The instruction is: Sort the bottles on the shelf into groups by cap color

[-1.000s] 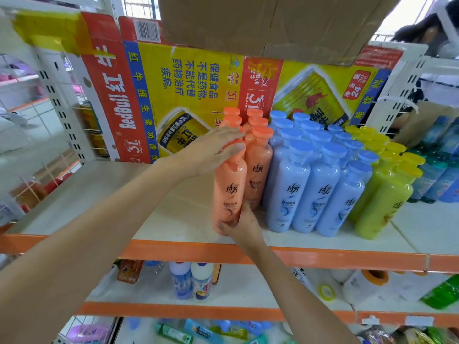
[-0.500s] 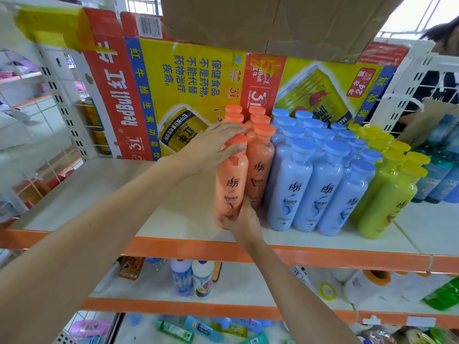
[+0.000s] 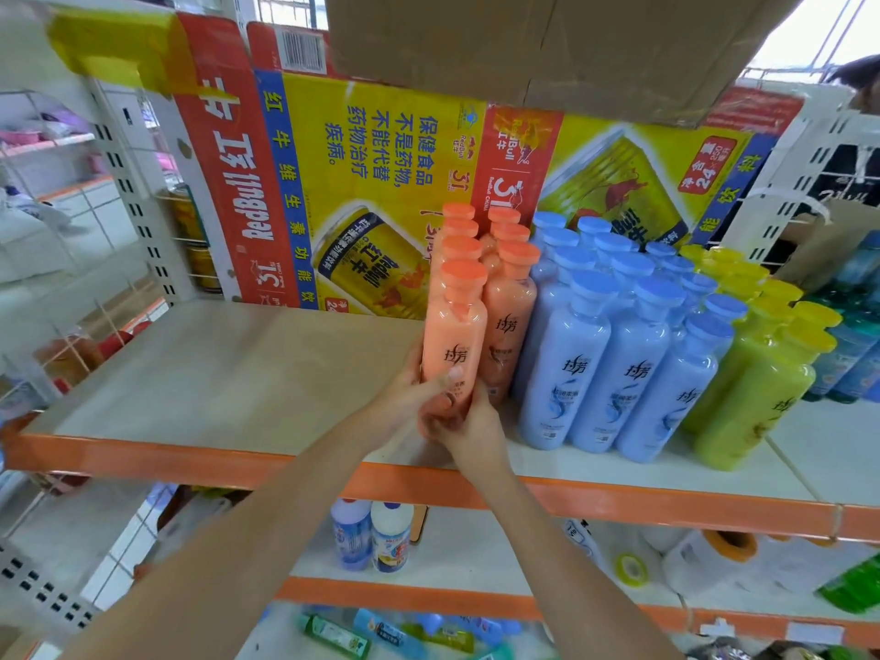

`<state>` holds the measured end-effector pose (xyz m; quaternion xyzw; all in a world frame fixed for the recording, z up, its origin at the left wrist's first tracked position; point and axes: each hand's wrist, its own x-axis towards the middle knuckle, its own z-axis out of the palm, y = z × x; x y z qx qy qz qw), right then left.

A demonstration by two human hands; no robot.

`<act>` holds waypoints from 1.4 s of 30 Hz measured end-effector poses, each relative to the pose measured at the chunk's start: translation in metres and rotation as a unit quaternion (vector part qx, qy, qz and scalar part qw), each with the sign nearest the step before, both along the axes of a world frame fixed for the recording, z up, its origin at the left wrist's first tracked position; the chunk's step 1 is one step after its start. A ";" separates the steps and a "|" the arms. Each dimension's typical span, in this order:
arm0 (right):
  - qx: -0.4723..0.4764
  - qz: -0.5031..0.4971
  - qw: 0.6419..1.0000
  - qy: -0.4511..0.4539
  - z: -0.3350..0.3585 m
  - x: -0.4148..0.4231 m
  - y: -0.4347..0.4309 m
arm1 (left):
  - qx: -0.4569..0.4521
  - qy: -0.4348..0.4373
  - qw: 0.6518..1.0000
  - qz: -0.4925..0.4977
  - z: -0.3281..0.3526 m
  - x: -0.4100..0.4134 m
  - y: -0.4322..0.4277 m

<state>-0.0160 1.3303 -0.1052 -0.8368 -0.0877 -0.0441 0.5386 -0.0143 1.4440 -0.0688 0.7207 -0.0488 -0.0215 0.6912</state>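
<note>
On the shelf [image 3: 228, 373] stand three groups of bottles: orange-capped at the left, blue-capped bottles [image 3: 633, 354] in the middle, yellow-capped bottles [image 3: 762, 373] at the right. The front orange bottle [image 3: 455, 335] stands upright at the head of the orange rows [image 3: 509, 297]. My left hand [image 3: 409, 397] grips its lower left side, thumb across the label. My right hand [image 3: 469, 428] holds its base from the front right.
A Red Bull carton [image 3: 333, 183] lines the back of the shelf, and a brown cardboard box [image 3: 547, 45] hangs overhead. Teal bottles [image 3: 852, 345] stand at far right. The lower shelf holds two white bottles [image 3: 371, 535] and tape rolls [image 3: 724, 550].
My left hand came down from the front orange bottle's cap to its lower body. My right hand stays at the base. The bottle stands straighter.
</note>
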 end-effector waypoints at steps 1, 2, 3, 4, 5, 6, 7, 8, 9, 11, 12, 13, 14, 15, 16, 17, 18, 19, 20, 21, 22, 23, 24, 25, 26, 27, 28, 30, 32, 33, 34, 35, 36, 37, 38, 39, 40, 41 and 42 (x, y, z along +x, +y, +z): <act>-0.003 -0.002 1.000 -0.001 0.001 0.000 -0.001 | -0.009 0.001 1.000 0.002 -0.001 0.001 0.000; -0.006 -0.004 1.000 -0.002 0.001 0.001 -0.001 | -0.014 0.004 1.000 0.001 -0.001 0.002 0.000; -0.009 -0.004 1.000 0.001 0.001 0.001 -0.002 | -0.018 0.004 1.000 0.000 -0.002 0.002 -0.001; -0.009 -0.003 1.000 0.002 0.001 0.002 -0.002 | -0.021 0.002 1.000 -0.001 -0.002 0.002 -0.002; -0.008 0.000 1.000 0.005 0.001 0.002 -0.002 | -0.022 0.001 1.000 -0.001 -0.003 0.001 -0.002; -0.002 0.003 1.000 0.005 0.000 0.002 -0.002 | -0.022 -0.001 1.000 -0.003 -0.003 0.001 -0.002; 0.003 0.006 1.000 0.006 0.000 0.002 -0.001 | -0.020 -0.002 1.000 -0.003 -0.003 0.001 -0.002; 0.010 0.008 1.000 0.005 -0.002 0.003 -0.001 | -0.017 -0.005 1.000 -0.002 -0.004 0.001 -0.001; 0.011 0.011 1.000 0.009 -0.002 0.002 0.000 | -0.011 -0.006 1.000 -0.001 -0.004 0.001 -0.001; 0.011 0.013 1.000 0.011 -0.004 0.003 0.001 | -0.006 -0.008 1.000 -0.001 -0.004 0.002 -0.001; 0.013 0.013 1.000 0.011 -0.006 0.003 0.002 | -0.006 -0.013 1.000 -0.001 -0.004 0.002 -0.001; 0.014 0.012 1.000 0.015 -0.006 0.004 0.003 | -0.007 -0.017 1.000 -0.002 -0.004 0.002 -0.001; 0.015 0.013 1.000 0.015 -0.009 0.005 0.004 | -0.007 -0.019 1.000 -0.003 -0.004 0.002 -0.001; 0.010 0.013 1.000 0.013 -0.009 0.005 0.004 | -0.003 -0.022 1.000 -0.004 -0.003 0.002 -0.001; 0.004 0.015 1.000 0.007 -0.009 0.006 0.004 | 0.001 -0.024 1.000 -0.005 -0.004 0.002 -0.001; 0.001 0.013 1.000 0.004 -0.008 0.006 0.003 | 0.002 -0.026 1.000 -0.003 -0.004 0.002 -0.001; -0.001 0.013 1.000 -0.001 -0.008 0.007 0.002 | 0.004 -0.029 1.000 0.001 -0.005 0.002 -0.001; -0.005 0.014 1.000 -0.003 -0.007 0.006 0.001 | 0.005 -0.031 0.999 0.005 -0.005 0.003 -0.002; -0.009 0.013 1.000 -0.007 -0.007 0.006 0.001 | 0.009 -0.031 0.999 0.008 -0.006 0.003 -0.002; -0.011 0.015 1.000 -0.008 -0.007 0.006 0.001 | 0.006 -0.032 0.999 0.007 -0.007 0.004 -0.002; -0.013 0.016 1.000 -0.010 -0.006 0.005 0.001 | 0.006 -0.032 0.999 0.008 -0.007 0.004 -0.002; -0.015 0.015 1.000 -0.011 -0.006 0.005 0.002 | 0.005 -0.034 0.999 0.008 -0.007 0.003 -0.003; -0.014 0.011 1.000 -0.010 -0.007 0.006 0.003 | 0.008 -0.034 0.999 0.011 -0.007 0.003 -0.003; -0.013 0.008 1.000 -0.010 -0.007 0.005 0.003 | 0.003 -0.035 0.999 0.013 -0.008 0.003 -0.002; -0.012 0.003 1.000 -0.005 -0.007 0.005 0.003 | 0.002 -0.038 0.999 0.017 -0.009 0.004 -0.002; -0.012 -0.002 1.000 -0.003 -0.009 0.005 0.003 | 0.001 -0.047 0.999 0.020 -0.009 0.003 -0.003; -0.008 -0.006 1.000 0.000 -0.008 0.004 0.004 | 0.000 -0.058 0.998 0.022 -0.010 0.002 -0.003; -0.011 -0.006 1.000 0.002 -0.007 0.002 0.002 | 0.004 -0.076 0.997 0.026 -0.012 0.001 -0.003; -0.042 -0.002 0.999 0.000 -0.002 -0.001 0.000 | 0.044 -0.098 0.994 0.024 -0.012 -0.004 0.000; -0.061 -0.004 0.998 -0.006 -0.002 0.000 -0.003 | 0.059 -0.114 0.992 0.018 -0.011 -0.007 0.002; -0.080 -0.010 0.997 -0.002 0.001 -0.002 -0.004 | 0.079 -0.127 0.989 0.015 -0.009 -0.011 0.005; -0.102 -0.014 0.995 -0.011 0.002 -0.004 -0.007 | 0.100 -0.146 0.984 0.011 -0.006 -0.015 0.008; -0.126 -0.021 0.992 -0.010 0.006 -0.007 -0.008 | 0.122 -0.157 0.980 0.014 -0.002 -0.018 0.011; -0.154 -0.024 0.988 -0.018 0.005 -0.006 -0.010 | 0.146 -0.176 0.973 0.013 -0.002 -0.020 0.016; -0.189 -0.014 0.982 -0.015 0.010 -0.011 -0.011 | 0.166 -0.179 0.969 0.025 0.002 -0.026 0.019; -0.233 -0.004 0.972 -0.025 0.012 -0.013 -0.015 | 0.186 -0.187 0.964 0.034 0.004 -0.028 0.023; -0.279 0.002 0.960 -0.028 0.018 -0.017 -0.019 | 0.212 -0.187 0.958 0.042 0.008 -0.031 0.028; -0.314 0.004 0.949 -0.039 0.021 -0.018 -0.023 | 0.240 -0.194 0.950 0.038 0.006 -0.031 0.036; -0.347 -0.004 0.937 -0.044 0.028 -0.022 -0.027 | 0.288 -0.196 0.936 0.043 0.010 -0.032 0.041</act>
